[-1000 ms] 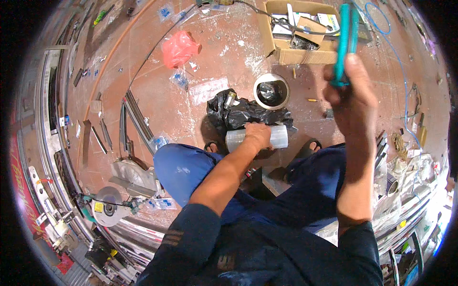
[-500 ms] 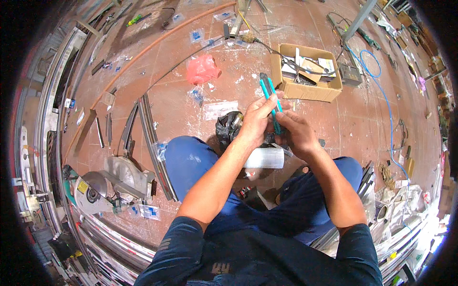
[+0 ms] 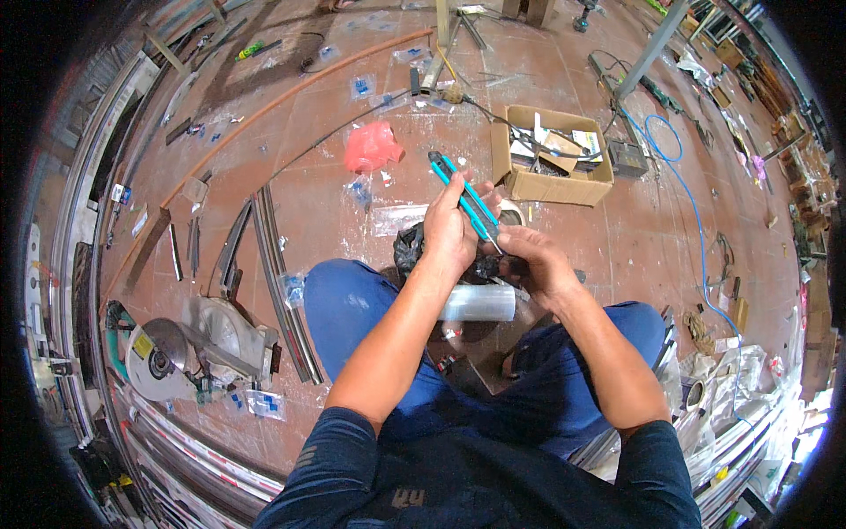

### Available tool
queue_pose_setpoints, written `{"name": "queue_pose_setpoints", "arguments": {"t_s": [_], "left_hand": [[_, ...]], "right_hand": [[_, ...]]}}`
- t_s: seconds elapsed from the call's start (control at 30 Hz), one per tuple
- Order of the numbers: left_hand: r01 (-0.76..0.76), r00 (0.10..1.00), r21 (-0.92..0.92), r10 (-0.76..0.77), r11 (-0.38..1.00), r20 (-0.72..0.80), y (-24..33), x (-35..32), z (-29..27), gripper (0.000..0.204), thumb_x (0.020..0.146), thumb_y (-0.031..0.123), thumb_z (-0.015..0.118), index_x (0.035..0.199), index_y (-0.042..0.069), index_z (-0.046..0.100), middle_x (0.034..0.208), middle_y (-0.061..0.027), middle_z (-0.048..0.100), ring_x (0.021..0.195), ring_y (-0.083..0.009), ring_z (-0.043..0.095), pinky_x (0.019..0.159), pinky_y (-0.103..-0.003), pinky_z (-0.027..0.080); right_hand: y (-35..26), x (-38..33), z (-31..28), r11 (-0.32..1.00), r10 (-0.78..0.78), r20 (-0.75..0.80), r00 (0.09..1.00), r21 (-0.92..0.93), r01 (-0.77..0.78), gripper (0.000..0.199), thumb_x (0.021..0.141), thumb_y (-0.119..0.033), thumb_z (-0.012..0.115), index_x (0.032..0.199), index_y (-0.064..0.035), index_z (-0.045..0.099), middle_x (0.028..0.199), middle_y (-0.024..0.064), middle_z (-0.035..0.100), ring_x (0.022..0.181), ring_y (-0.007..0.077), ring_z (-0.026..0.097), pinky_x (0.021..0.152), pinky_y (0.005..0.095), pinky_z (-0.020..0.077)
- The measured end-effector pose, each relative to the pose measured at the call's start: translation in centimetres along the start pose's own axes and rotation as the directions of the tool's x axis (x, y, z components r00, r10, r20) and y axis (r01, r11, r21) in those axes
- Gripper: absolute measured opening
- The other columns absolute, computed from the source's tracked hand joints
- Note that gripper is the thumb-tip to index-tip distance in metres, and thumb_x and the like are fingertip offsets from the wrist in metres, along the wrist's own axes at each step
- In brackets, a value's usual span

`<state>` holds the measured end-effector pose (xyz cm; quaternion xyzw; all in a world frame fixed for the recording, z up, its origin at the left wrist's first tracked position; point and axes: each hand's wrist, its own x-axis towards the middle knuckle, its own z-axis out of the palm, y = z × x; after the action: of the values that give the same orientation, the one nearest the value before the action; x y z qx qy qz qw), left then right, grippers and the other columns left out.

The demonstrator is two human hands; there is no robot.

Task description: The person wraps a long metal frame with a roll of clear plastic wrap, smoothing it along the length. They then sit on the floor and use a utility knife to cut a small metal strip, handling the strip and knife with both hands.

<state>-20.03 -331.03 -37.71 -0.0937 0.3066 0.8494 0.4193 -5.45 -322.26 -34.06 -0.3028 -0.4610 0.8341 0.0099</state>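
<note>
My left hand (image 3: 448, 231) is wrapped round a turquoise utility knife (image 3: 465, 197) with a dark end cap pointing up and to the left. At the knife's lower end a thin strip of blade shows. There the thumb of my right hand (image 3: 534, 257) presses against the knife, its other fingers curled and partly hidden. Below my hands lies a roll of clear plastic film (image 3: 478, 302) between my knees. A crumpled black plastic bag (image 3: 408, 249) sits behind my left wrist, mostly covered by it.
An open cardboard box (image 3: 560, 185) of mixed items stands ahead on the right. A red plastic bag (image 3: 372, 147) lies ahead on the tiles. Metal profiles (image 3: 280, 286) and a circular saw with a bare blade (image 3: 163, 348) are on my left. A blue hose (image 3: 696, 212) trails along the right.
The knife has tilted further to the left, and both hands have shifted slightly left with it. A strip of blade now shows at its lower end by my right hand.
</note>
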Motion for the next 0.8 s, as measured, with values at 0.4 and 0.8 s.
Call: {"name": "queue_pose_setpoints", "arguments": {"t_s": [0.4, 0.8], "left_hand": [[0.017, 0.954, 0.777, 0.221, 0.630, -0.201, 0.7, 4.8, -8.0, 0.041, 0.104, 0.044, 0.058, 0.098, 0.005, 0.069, 0.077, -0.0114, 0.070, 0.058, -0.0234, 0.066, 0.056, -0.040, 0.056], [-0.207, 0.880, 0.842, -0.470, -0.499, -0.062, -20.1, -2.5, -21.2, 0.031, 0.086, 0.031, 0.075, 0.107, 0.009, 0.076, 0.108, -0.0189, 0.074, 0.106, -0.0394, 0.070, 0.094, -0.051, 0.055]], "right_hand": [[-1.4, -2.4, -2.2, 0.993, -0.056, -0.326, 0.944, 0.078, 0.086, 0.022, 0.104, -0.029, 0.061, 0.103, -0.0077, 0.062, 0.082, 0.0059, 0.069, 0.067, 0.0151, 0.059, 0.052, 0.0252, 0.0429], [-6.0, -3.4, -4.0, 0.901, -0.233, -0.305, 0.923, 0.291, 0.323, 0.024, 0.109, -0.034, 0.054, 0.099, -0.0115, 0.059, 0.079, 0.0029, 0.059, 0.063, 0.0133, 0.054, 0.054, 0.0262, 0.0421]]}}
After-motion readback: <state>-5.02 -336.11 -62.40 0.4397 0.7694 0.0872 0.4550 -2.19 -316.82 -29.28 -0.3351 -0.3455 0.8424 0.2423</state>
